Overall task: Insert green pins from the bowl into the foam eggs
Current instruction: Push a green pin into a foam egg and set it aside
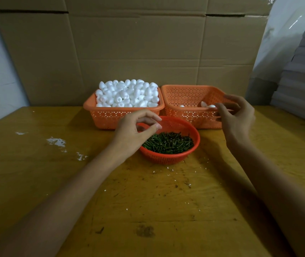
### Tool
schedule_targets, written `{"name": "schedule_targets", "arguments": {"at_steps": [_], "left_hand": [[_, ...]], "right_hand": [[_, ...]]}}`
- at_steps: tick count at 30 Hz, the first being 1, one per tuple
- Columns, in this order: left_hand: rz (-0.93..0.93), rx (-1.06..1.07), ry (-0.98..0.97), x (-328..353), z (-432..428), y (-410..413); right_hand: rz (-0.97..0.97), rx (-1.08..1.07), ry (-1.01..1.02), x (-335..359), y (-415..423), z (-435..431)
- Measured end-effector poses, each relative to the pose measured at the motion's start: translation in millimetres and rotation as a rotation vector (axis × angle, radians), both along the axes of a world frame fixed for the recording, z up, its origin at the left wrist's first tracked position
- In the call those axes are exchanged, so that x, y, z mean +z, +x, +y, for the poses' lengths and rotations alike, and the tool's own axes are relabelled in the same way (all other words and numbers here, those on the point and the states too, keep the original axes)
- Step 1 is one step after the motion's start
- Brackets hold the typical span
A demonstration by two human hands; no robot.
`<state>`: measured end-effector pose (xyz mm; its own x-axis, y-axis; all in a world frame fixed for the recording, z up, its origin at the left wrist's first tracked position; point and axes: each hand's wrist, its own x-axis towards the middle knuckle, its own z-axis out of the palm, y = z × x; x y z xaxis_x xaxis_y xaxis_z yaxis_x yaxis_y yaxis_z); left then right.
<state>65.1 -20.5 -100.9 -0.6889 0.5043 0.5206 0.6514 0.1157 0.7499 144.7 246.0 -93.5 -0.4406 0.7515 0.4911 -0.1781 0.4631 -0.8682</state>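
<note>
- My left hand [135,130] hovers over the bowl [197,140] of green pins [168,143], fingers loosely curled, nothing visibly held.
- My right hand [237,115] is relaxed at the front rim of the right basket [190,95], also empty; a few eggs [203,104] lie inside.
- The foam eggs [127,93] are heaped in the left basket [107,117].
- Risk: the heap stands above the rim, so a careless grab could roll eggs onto the tabletop [148,201].
- Risk: my wrist could tip the bowl.
- No legible writing.
</note>
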Motion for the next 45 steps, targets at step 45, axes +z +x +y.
{"name": "schedule_targets", "arguments": {"at_steps": [45], "left_hand": [[0.485, 0.75, -0.316, 40.9, -14.3, -83.4]], "right_hand": [[-0.879, 0.658, 0.918, 7.1, -3.2, -82.9]]}}
